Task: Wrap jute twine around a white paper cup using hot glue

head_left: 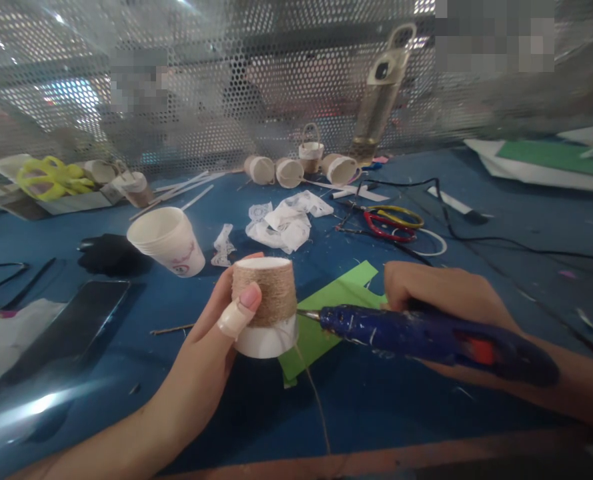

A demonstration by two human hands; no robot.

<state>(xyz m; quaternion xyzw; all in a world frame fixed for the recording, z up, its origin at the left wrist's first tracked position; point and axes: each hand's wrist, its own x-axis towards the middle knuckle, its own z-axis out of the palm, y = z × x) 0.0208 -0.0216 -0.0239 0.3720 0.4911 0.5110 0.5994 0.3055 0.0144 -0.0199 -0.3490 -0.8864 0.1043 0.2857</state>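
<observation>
My left hand [216, 340] is closed round an upside-down white paper cup [265, 307] partly wound with brown jute twine; a plaster covers the thumb. A loose end of twine [316, 393] trails down from the cup. My right hand [441, 293] grips a blue hot glue gun [426, 337], whose metal nozzle touches the cup's right side at the lower edge of the twine. Under both lies a green paper sheet [326, 307] on the blue table [376, 400].
A tilted empty paper cup [169, 241], white lace scraps [283, 220], red scissors [391, 223], black cables [501, 240], a dark phone [76, 327] and several finished twine cups [296, 170] lie around. A tray with yellow scissors [51, 177] sits far left before a perforated metal screen.
</observation>
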